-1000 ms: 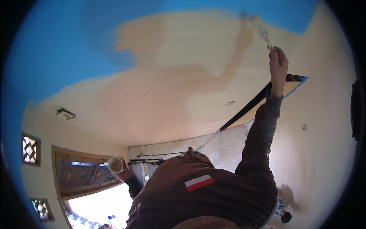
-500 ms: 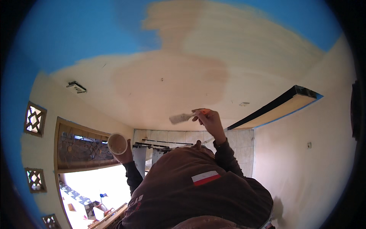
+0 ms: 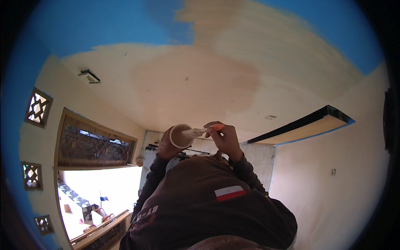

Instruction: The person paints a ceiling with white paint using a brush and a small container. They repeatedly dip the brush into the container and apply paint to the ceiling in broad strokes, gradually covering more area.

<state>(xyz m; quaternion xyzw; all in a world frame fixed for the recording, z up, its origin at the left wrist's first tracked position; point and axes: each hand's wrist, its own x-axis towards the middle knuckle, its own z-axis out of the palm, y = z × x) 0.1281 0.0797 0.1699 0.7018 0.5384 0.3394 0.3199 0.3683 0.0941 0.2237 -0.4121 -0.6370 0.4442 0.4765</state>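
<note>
My left hand [image 3: 165,146] is closed around a pale round paint tub [image 3: 179,142], its open mouth in view in front of my chest. A paintbrush [image 3: 194,133] with an orange handle is pinched in the fingers of my right hand [image 3: 227,142]. Its pale bristle end reaches over the tub's rim into the mouth; whether the tips touch paint cannot be seen. Beyond my hands is a wall [image 3: 158,100] coated in beige, with bright blue [image 3: 125,25] still showing along the upper part and a ragged border between the two colours.
A black-edged shelf [image 3: 308,124] juts out at the right. At the left are an open doorway [image 3: 100,191] under a decorated transom [image 3: 96,146], and several lattice vents [image 3: 38,107]. A switch plate [image 3: 89,76] sits at upper left, and a small outlet [image 3: 333,172] on the right wall.
The tub in my left hand has moved right, to the middle. My right hand has brought the brush down and over it, from apart to inside the rim. The view has shifted slightly.
</note>
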